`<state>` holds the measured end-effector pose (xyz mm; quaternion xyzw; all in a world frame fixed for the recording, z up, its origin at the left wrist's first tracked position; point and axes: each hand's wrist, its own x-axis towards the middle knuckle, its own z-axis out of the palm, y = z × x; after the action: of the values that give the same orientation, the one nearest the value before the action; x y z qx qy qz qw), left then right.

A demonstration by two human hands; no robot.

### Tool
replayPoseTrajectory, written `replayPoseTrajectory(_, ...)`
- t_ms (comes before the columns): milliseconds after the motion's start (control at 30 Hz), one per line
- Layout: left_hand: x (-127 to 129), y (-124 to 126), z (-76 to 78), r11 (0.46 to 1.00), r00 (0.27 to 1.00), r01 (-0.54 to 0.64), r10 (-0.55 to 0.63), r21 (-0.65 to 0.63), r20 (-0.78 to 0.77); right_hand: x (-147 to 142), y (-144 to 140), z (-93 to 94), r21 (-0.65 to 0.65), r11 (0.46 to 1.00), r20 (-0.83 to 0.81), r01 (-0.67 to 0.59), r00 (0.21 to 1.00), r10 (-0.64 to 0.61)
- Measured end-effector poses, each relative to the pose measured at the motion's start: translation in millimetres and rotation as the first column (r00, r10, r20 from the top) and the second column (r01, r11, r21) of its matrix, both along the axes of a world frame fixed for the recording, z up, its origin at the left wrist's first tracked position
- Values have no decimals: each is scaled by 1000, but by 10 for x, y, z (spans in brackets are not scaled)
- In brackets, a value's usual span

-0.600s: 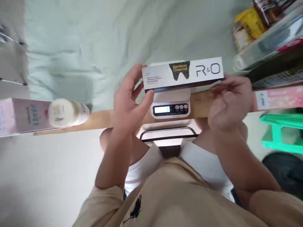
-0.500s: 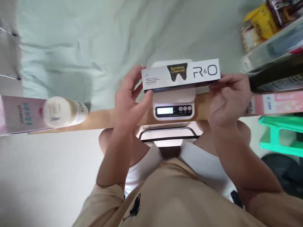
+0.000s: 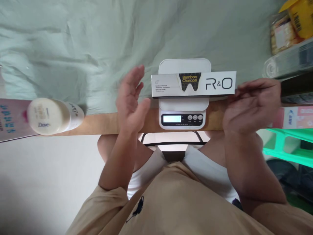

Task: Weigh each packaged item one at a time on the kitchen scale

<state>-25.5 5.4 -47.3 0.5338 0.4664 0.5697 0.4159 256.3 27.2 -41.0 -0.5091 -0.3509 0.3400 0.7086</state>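
Note:
A white toothpaste box [image 3: 168, 85] with a black tooth print lies across the white digital kitchen scale [image 3: 184, 105], its ends overhanging both sides. The scale's display [image 3: 171, 118] is lit, but its reading is too faint to make out. To the left of the box, my left hand [image 3: 132, 101] is open, thumb and fingers apart, not touching it. My right hand [image 3: 253, 104] is at the box's right end with loosely curved fingers and nothing gripped in them. Whether a fingertip still touches that end I cannot tell.
At the left stand a Dove bottle [image 3: 52, 116] and a pink box [image 3: 14, 120]. On the right are snack packs [image 3: 283, 34], a clear plastic container [image 3: 290, 57] and another pink box [image 3: 299, 117]. A green stool [image 3: 286, 143] stands below the table edge. Greenish cloth [image 3: 110, 36] covers the surface.
The toothpaste box has come down onto the scale and been let go. My left hand has opened and drawn away to the left; my right hand has loosened and shifted right.

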Motion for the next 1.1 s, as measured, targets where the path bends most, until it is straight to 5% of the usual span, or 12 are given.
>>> replayPoseTrajectory(167, -139, -46, -12, 984, 983, -154, 162, -89, 82, 88, 56, 72, -68, 986, -205, 151, 965, -162)
replayPoseTrajectory(467, -49, -43, -4, 982, 983, -181, 181, -46, -20, 39, 7, 38, 3, 995, -132, 104, 986, -103)
replayPoseTrajectory(733, 82, -33, 95, 970, 966, -240, 242, -26, 94, 11, 23, 99, -31, 992, -170, 123, 977, -127)
replayPoseTrajectory(967, -26, 43, -128, 963, 962, -265, 268, 56, -50, -5, 19, 100, -58, 987, -179, 148, 971, -156)
replayPoseTrajectory(1100, -56, 56, -178, 970, 969, -239, 241, 53, -45, -10, -18, 16, -36, 998, -84, 50, 995, -53)
